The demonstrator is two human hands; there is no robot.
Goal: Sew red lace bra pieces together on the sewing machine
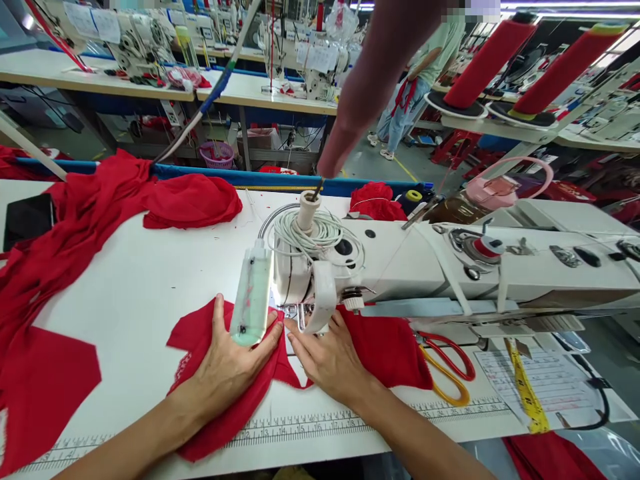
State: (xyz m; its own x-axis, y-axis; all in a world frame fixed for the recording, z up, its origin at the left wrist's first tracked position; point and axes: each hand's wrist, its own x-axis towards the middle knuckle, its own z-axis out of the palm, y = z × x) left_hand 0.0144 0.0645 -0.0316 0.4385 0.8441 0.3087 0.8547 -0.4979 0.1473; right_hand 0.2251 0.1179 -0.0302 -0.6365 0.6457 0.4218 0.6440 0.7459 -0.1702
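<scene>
Red fabric lies under the needle area of a white sewing machine. My left hand rests palm down on the left part of the fabric, fingers spread. A pale green, clear-cased block on a flexible metal neck covers some of its fingers. Close to the presser foot, my right hand lies on the fabric with fingers stretched out; the machine head hides some of them. Fingertips of both hands nearly meet at the fabric edge. Scissors with red and yellow handles lie partly under the fabric, right of my right hand.
More red fabric is heaped on the left, beside a black phone. A tape measure crosses a paper sheet on the right. A pink-lidded bottle stands behind the machine. Another person stands beyond. A thick pink shape hangs overhead.
</scene>
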